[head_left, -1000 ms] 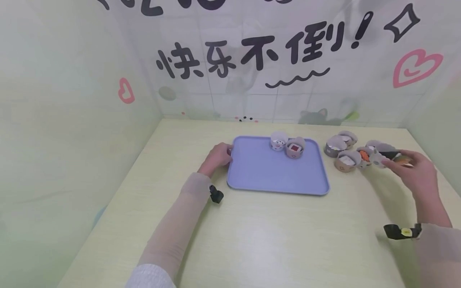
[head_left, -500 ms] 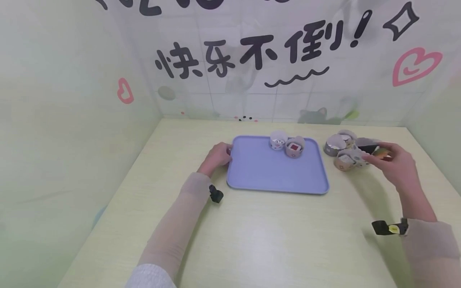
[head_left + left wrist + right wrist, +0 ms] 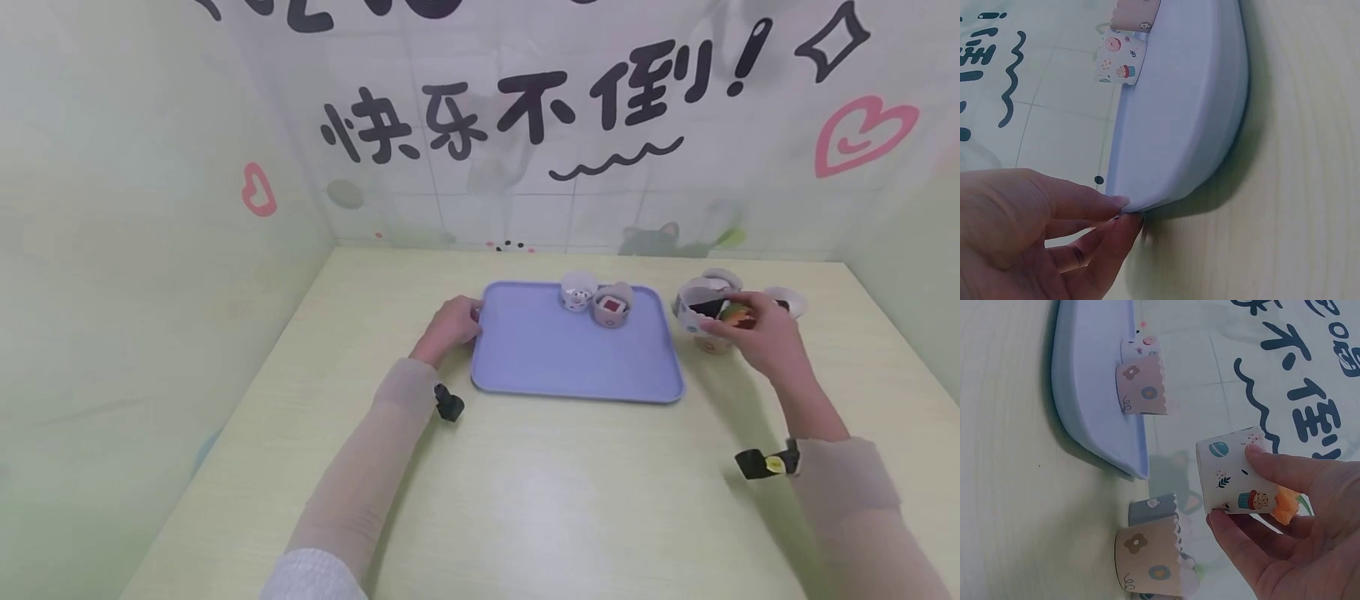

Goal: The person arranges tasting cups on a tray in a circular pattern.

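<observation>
My left hand [image 3: 453,325] pinches the left edge of a lavender tray [image 3: 562,362] between thumb and fingers, as the left wrist view shows. My right hand [image 3: 771,337] grips a white paper baking cup [image 3: 1235,475] printed with a cupcake and leaves. A dark piece and orange-and-green pieces show at the cup's mouth. The hand holds it raised over a cluster of other cups, just right of the tray. Two filled cups stand at the tray's back right: a white one [image 3: 577,294] and a pink one [image 3: 612,307].
Beneath the held cup stand a tan paper cup [image 3: 1150,556] and a grey one [image 3: 1150,510], partly hidden. Another cup [image 3: 791,302] shows behind the right hand. The pale wooden table [image 3: 540,492] meets a printed curtain [image 3: 495,167] at the back.
My right hand has moved left with the white paper cup, from the right of the cup cluster to above it. The left hand and tray stay where they were.
</observation>
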Demonstrator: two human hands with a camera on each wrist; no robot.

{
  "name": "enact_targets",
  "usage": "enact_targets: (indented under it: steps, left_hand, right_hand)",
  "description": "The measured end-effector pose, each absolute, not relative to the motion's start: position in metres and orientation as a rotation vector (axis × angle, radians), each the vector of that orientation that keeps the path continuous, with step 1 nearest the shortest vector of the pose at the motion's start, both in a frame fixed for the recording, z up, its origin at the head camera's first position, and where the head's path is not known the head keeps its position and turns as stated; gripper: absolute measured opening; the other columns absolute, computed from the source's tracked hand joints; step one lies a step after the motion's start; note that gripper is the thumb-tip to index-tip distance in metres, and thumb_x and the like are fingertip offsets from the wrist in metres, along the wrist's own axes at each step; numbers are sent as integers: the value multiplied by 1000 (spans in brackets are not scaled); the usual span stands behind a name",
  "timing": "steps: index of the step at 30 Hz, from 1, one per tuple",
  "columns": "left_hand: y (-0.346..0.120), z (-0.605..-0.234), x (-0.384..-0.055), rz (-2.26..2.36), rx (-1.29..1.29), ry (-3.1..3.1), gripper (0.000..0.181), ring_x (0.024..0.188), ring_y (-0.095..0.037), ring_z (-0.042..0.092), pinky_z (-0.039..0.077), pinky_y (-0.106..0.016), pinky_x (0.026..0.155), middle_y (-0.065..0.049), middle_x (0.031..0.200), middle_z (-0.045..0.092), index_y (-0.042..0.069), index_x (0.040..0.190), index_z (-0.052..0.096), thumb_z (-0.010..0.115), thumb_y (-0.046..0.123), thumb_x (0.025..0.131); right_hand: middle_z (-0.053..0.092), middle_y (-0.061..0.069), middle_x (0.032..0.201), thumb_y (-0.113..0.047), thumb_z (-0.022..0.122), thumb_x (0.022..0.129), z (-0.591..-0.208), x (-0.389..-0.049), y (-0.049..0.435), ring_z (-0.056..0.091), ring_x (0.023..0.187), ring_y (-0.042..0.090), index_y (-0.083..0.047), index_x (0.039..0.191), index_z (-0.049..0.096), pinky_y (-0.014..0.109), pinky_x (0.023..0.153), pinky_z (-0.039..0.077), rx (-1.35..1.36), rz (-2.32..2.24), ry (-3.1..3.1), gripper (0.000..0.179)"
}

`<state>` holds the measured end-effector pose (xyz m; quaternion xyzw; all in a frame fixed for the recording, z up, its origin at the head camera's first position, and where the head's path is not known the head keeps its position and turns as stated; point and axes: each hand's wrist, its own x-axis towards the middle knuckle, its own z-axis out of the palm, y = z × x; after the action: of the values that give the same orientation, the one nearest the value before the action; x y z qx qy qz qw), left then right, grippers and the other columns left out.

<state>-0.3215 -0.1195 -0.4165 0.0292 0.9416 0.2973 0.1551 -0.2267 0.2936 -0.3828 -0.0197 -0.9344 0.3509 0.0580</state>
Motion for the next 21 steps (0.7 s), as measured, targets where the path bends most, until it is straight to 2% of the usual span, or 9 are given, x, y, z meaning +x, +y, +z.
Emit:
enact_targets:
  steps: [9,15,21]
  left_hand:
    - [-119,-416,-322,845,89,2704,64,96,-25,65,54,-31,85,-17,117,67,5,150,41,59,-1,89]
    - [-119,-417,-324,832,104,2709,64,91,-22,63,52,-28,78,-16,112,67,6,150,41,60,0,89]
    - [-120,-418,-325,821,125,2730,65,86,-21,61,50,-26,74,-15,105,67,5,149,43,61,0,87]
  right_hand:
    - [61,29,112,-34,71,92,-394,-237,274,58,95,32,8,140,47,18,65,45,5,1097,-2864,68]
    - [61,28,111,-34,72,90,-398,-242,261,59,96,37,6,137,51,26,67,45,5,1053,-2898,65]
    - [57,32,120,-34,71,91,-402,-250,252,57,104,40,7,140,46,28,72,45,-7,1115,-2960,68]
